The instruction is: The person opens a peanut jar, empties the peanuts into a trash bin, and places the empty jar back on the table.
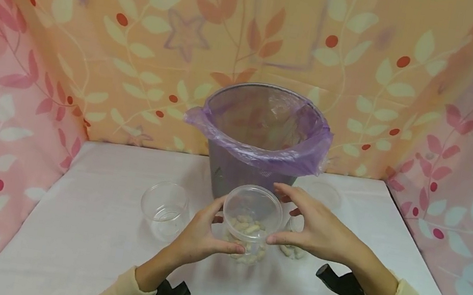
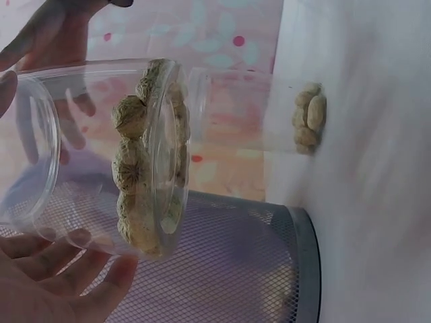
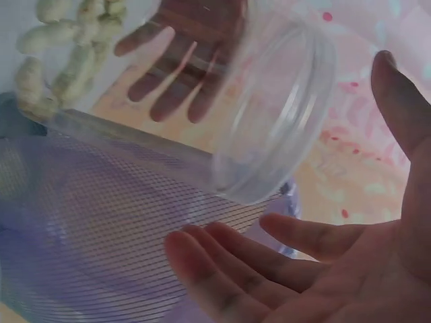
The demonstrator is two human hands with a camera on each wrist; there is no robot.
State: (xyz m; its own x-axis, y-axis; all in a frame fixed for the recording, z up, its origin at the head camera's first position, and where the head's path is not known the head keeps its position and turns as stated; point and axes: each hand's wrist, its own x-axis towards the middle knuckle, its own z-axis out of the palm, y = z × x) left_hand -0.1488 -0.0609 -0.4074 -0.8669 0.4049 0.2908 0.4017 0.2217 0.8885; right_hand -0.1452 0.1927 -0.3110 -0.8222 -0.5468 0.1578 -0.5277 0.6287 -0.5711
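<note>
In the head view my left hand (image 1: pixel 200 237) grips a clear plastic tub (image 1: pixel 254 203), thumb at the front and fingers round the left side. Peanuts in the shell (image 2: pixel 128 165) cover the tub's bottom, as the left wrist view shows. My right hand (image 1: pixel 321 228) is spread beside the tub's right side, thumb and fingers apart, fingertips close to the wall and rim. From the right wrist, its fingers (image 3: pixel 229 269) look loosely extended below the tub's rim, with nothing between them. A second clear tub (image 2: pixel 232 111) with several peanuts (image 2: pixel 310 118) stands beyond, partly hidden by my right hand in the head view.
A mesh bin (image 1: pixel 225 171) lined with a purple plastic bag (image 1: pixel 263 157) stands behind the hands. To the left is a clear tub (image 1: pixel 166 208) without peanuts. A clear round lid (image 1: pixel 326 194) lies at the back right. Patterned curtains (image 1: pixel 140 50) enclose the white table (image 1: pixel 80 226).
</note>
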